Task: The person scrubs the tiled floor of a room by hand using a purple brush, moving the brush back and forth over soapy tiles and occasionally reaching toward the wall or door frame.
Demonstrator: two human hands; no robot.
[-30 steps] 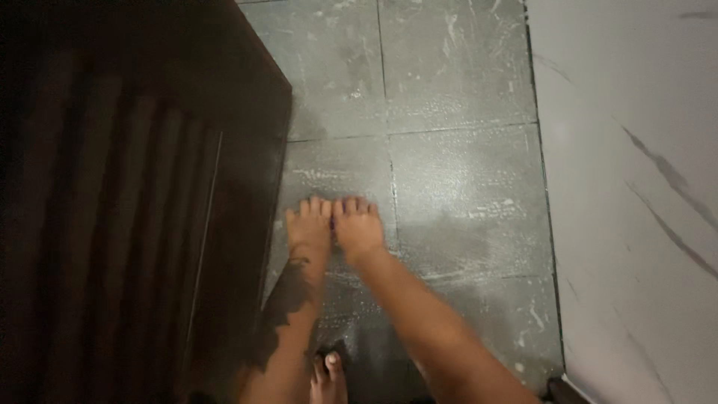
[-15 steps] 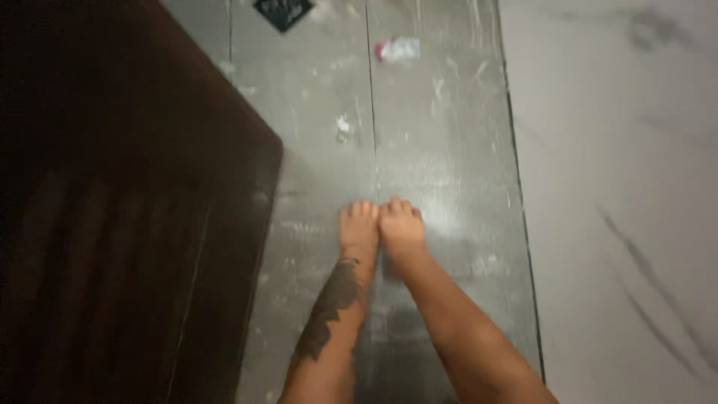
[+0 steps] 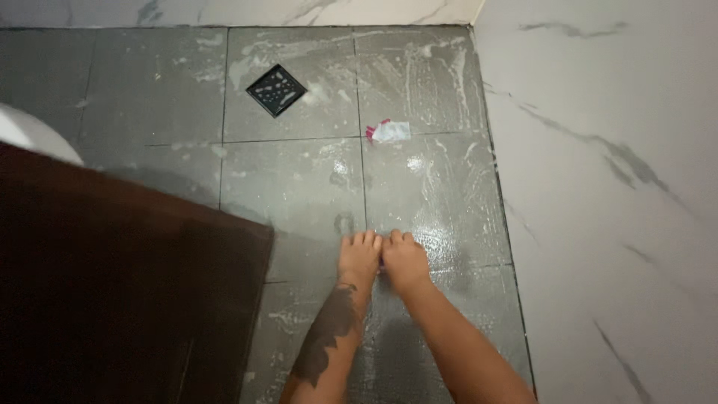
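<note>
Two bare hands press side by side on the wet, soap-streaked grey tiled floor (image 3: pixel 299 187), touching each other at the thumbs. The left hand (image 3: pixel 360 256) lies knuckles up with its fingers curled down against the tile; the right hand (image 3: pixel 404 259) does the same just beside it. Between them a small sliver of something pink (image 3: pixel 381 263) shows, but it is too small to tell what it is or whether either hand grips it, so how far the fingers are closed on anything I cannot tell. One dark tattoo marks the left forearm.

Further out, toward the far edge of the floor, one crumpled white and pink scrap (image 3: pixel 389 132) lies on a grout line, well apart from the hands. One square black floor drain (image 3: pixel 276 90) sits near the far edge, left of the scrap. One dark brown wooden door (image 3: pixel 127 299) covers the floor's near left corner. One white marble-veined wall (image 3: pixel 606 202) runs along the right edge, and another along the far edge
</note>
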